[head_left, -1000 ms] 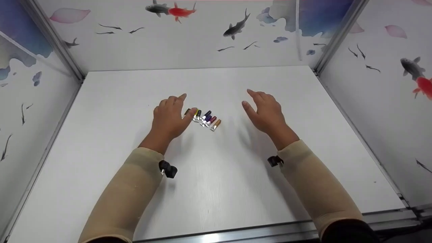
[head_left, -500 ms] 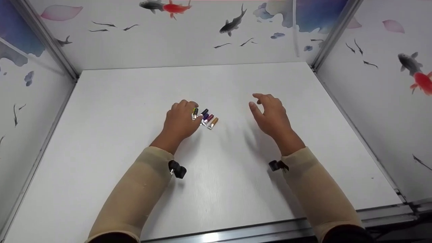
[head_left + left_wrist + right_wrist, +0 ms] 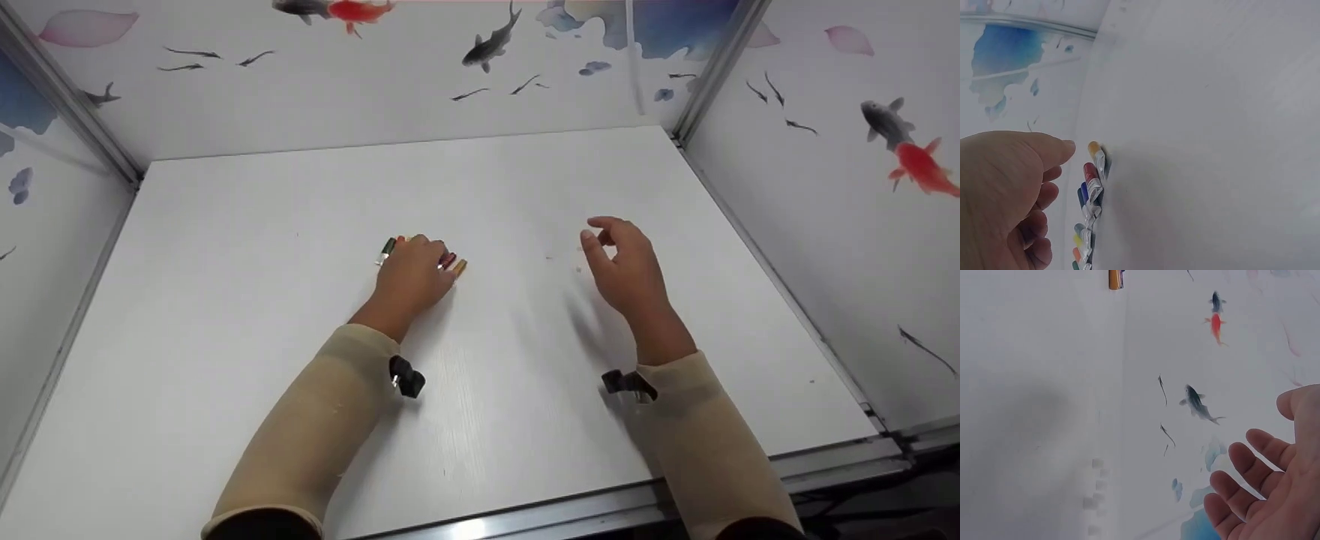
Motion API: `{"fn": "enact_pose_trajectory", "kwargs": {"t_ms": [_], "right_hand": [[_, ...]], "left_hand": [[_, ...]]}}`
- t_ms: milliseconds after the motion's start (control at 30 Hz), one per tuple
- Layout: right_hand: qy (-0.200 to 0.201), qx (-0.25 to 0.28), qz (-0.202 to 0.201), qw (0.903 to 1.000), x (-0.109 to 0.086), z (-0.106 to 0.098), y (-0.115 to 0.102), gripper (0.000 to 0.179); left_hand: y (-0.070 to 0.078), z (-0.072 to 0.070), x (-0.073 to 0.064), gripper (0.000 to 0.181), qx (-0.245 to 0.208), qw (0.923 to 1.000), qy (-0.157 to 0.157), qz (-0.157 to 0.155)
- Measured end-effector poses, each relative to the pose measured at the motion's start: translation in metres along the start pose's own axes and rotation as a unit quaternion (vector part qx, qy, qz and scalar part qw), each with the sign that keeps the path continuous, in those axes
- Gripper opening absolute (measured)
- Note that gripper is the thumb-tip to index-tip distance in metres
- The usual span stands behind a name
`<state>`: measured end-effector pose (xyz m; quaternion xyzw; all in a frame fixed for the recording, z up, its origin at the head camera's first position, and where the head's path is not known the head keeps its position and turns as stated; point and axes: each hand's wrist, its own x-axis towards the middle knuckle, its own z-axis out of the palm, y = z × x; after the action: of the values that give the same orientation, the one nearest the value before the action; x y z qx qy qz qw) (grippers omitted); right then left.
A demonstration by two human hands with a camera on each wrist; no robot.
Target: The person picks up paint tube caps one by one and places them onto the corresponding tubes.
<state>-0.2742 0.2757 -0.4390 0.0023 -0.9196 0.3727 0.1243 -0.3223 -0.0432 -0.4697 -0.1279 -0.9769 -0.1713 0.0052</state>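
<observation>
Several small paint tubes with coloured caps and silver bodies lie in a row on the white table. My left hand (image 3: 412, 277) is over the row in the head view, covering its middle. A dark green-capped tube (image 3: 388, 247) shows left of it; a dark red-capped tube (image 3: 448, 260) and an ochre-capped tube (image 3: 460, 268) show at its right. In the left wrist view the thumb (image 3: 1061, 149) points toward the ochre cap (image 3: 1094, 149), the fingers are loosely bent, and nothing shows in their grasp. My right hand (image 3: 628, 266) hovers at the right, fingers relaxed, holding nothing.
The white table (image 3: 480, 405) has a metal rail (image 3: 555, 514) along its front edge. Panels painted with fish, such as the back wall (image 3: 390, 105), enclose it on three sides. Small black cameras, one of them a left wrist camera (image 3: 407, 377), sit at both sleeves.
My left hand has moved right and closer over the tubes, its fingers bending more. My right hand has shifted slightly right and toward me, its fingers a little more bent. The head view has shifted.
</observation>
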Motion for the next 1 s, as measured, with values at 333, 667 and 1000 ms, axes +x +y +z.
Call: {"fn": "enact_pose_trajectory", "kwargs": {"t_ms": [333, 667, 1000], "right_hand": [[0.011, 0.02, 0.065, 0.9977, -0.023, -0.017, 0.011, 0.057], [0.011, 0.014, 0.093, 0.9955, -0.033, -0.03, 0.029, 0.056], [-0.063, -0.006, 0.148, 0.987, -0.026, -0.029, 0.036, 0.044]], "left_hand": [[0.012, 0.009, -0.002, 0.032, 0.019, 0.9992, -0.03, -0.018], [0.013, 0.012, -0.001, 0.031, 0.029, 0.9984, -0.041, -0.027], [0.003, 0.01, -0.012, 0.024, -0.001, 0.9992, -0.024, -0.033]]}}
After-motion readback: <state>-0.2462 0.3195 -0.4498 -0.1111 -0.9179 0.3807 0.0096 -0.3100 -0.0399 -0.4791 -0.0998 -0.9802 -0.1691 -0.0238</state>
